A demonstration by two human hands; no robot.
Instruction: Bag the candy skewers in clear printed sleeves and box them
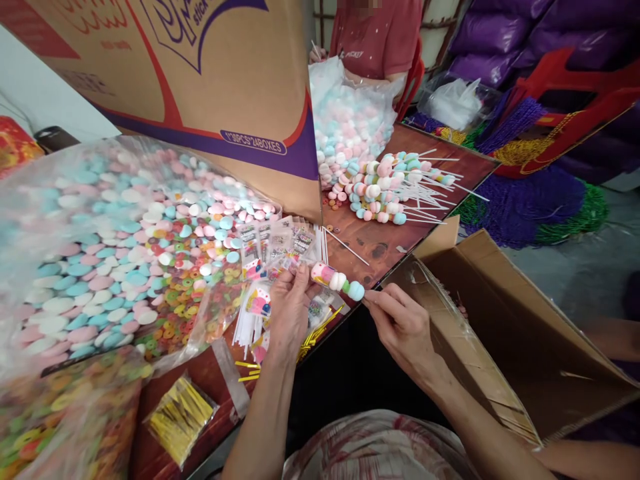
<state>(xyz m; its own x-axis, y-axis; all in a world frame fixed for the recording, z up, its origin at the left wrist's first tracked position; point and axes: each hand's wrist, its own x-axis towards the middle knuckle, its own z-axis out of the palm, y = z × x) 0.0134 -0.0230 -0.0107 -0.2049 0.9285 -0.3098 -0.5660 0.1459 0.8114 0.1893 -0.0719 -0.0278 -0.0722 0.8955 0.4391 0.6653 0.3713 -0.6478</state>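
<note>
The candy stick (337,280) sits between the two hands, over the near edge of the table (360,233), and its long axis slants from upper left down to lower right, pointing almost straight from one hand to the other. The right hand (404,327) is at the lower end: thumb and forefinger are closed in a narrow pinch right against the blue sweet (356,290), apparently on the stick itself, though the fingertips hide most of it. The left hand (289,310) is at the other end, its thumb raised and drawn in close to the fingers, just beside the pink-and-yellow printed patch (323,273) that covers the upper tip. Whether those fingers grip a bit of plastic there or only rest near it, I cannot tell. So the right hand is the nearer one, in contact, with the sweets lying up and to the left of its fingertips; seen from the left thumb, they lie to the right and slightly down. Small printed bags (285,240) lie just beyond the left hand, yellow ties (320,333) lie below the candy stick at the table's edge, and a loose white stick (347,245) rests above it. The pile of threaded sweets (385,187) lies farther off across the table, well apart from both hands.
</note>
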